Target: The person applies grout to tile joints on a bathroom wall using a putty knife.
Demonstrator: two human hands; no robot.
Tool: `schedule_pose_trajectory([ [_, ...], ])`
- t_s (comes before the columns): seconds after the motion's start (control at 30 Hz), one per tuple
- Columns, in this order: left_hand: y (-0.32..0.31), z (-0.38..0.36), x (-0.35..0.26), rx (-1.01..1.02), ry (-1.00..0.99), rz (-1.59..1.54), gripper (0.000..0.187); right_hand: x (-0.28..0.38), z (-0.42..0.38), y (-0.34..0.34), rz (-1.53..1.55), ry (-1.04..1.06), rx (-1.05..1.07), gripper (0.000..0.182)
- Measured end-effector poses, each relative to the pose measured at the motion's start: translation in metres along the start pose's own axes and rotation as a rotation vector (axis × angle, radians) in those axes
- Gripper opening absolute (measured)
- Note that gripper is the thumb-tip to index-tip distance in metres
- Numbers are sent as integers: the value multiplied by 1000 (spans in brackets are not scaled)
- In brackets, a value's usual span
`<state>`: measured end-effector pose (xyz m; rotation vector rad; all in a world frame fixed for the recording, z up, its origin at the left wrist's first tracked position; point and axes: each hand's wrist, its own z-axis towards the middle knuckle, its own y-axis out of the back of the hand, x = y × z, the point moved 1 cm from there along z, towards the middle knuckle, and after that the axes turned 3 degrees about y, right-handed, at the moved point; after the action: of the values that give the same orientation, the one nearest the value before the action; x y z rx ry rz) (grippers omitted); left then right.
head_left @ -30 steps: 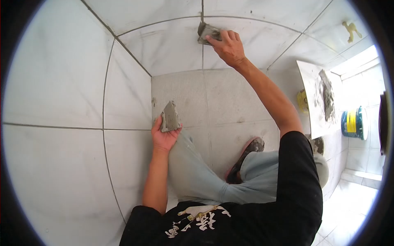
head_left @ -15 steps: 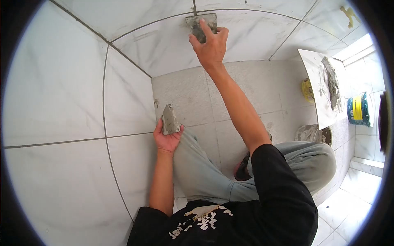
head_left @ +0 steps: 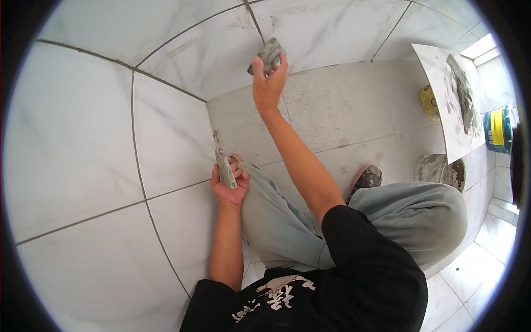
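I squat in a tiled corner. My right hand (head_left: pixel 267 80) is raised toward the back wall and grips a small grey grout-smeared scraper (head_left: pixel 266 55), held just off the vertical grout joint (head_left: pixel 254 22) between two white marbled wall tiles. My left hand (head_left: pixel 229 185) rests by my left knee and holds a second flat piece (head_left: pixel 224 167) caked with grey grout, turned edge-on to the camera. My grey trousers and a muddy shoe (head_left: pixel 368 178) fill the middle of the view.
A loose white tile (head_left: pixel 451 105) carrying a heap of grey grout leans at the right. Beside it stand a yellow tape roll (head_left: pixel 428 103), a green-and-yellow tub (head_left: pixel 498 130) and a dirty bucket (head_left: pixel 440 171). The grey floor tiles (head_left: pixel 332 116) lie ahead.
My right hand has come down and away from the wall joint with the scraper. My left hand has tilted its piece from flat to edge-on. The view has dipped lower.
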<state>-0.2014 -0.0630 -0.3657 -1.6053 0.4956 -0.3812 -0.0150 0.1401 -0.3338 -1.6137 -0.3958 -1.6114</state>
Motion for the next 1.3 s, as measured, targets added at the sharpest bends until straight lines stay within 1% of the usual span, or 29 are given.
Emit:
schedule_pose_trajectory([
  [0.03,2,-1,-1,42,-1,-22,43,3,7,-23,-112,37,-75,75],
  [0.07,4,0,-1,37,-3,-19,43,5,8,-37,-227,74,-148,70],
  [0.1,7,-1,-1,63,-2,-18,42,4,2,-45,-230,63,-151,70],
  [0.17,8,-3,-2,87,3,-17,42,6,-10,-54,-76,-96,-126,70],
  [0.2,8,-4,-1,42,-9,-45,43,-1,-18,-42,-249,10,-16,60],
  [0.23,6,-5,-4,-2,-19,-66,45,-7,-20,-27,-238,13,-12,60],
  [0.3,4,-2,-6,-5,-10,-66,45,-7,-14,1,461,-745,-2,47],
  [0.33,5,-2,-5,-25,2,-77,44,-6,-1,7,470,-743,4,47],
  [0.4,5,-5,-3,-22,-4,-63,44,0,26,11,908,-679,36,36],
  [0.43,4,-3,-3,-18,-4,-62,44,6,30,0,876,-688,15,36],
  [0.47,5,-2,-2,-19,13,-55,44,30,36,-17,840,-695,-2,37],
  [0.53,5,-3,-1,-4,4,-12,44,76,25,-35,879,-645,73,38],
  [0.57,3,-2,1,-5,12,-8,44,90,18,-33,884,-640,66,38],
  [0.63,-4,-4,2,-57,-9,-13,43,114,3,-30,772,-598,237,45],
  [0.67,-4,-3,1,-46,-8,-7,43,115,-2,-26,777,-587,243,45],
  [0.73,1,-3,-2,-102,-1,-17,41,80,-14,-10,586,-626,4,56],
  [0.8,3,-3,-3,-95,5,-20,42,3,-14,3,333,-437,-118,66],
  [0.83,4,-3,-3,-88,16,-25,42,-37,-7,-1,330,-439,-125,66],
  [0.87,6,3,-2,-88,21,-32,42,-73,10,-5,89,-253,-218,67],
  [0.9,6,1,0,-75,7,-36,42,-92,11,-7,-155,-75,-302,69],
  [0.93,6,-3,-1,-66,-7,-37,42,-92,1,-17,-165,-87,-301,69],
  [1.0,13,-7,-7,-58,21,-29,39,-78,-9,-41,-314,-60,-142,71],
  [1.03,15,-4,-10,-33,50,-8,38,-72,-21,-35,-315,-52,-136,71],
  [1.07,12,1,-10,-13,49,-5,38,-66,-38,-27,-26,-204,7,68],
  [1.1,9,-1,-9,-43,40,3,40,-62,-47,-21,263,-358,150,66],
  [1.13,8,-3,-9,-79,25,9,43,-58,-41,-10,294,-478,5,50],
  [1.2,14,-2,-12,-87,15,2,41,-74,-4,15,792,-668,-187,35],
  [1.23,15,-11,-13,-114,25,-5,39,-75,0,19,792,-688,-188,35],
  [1.3,11,-7,-9,-85,31,6,39,-45,33,14,942,-717,-139,37],
])
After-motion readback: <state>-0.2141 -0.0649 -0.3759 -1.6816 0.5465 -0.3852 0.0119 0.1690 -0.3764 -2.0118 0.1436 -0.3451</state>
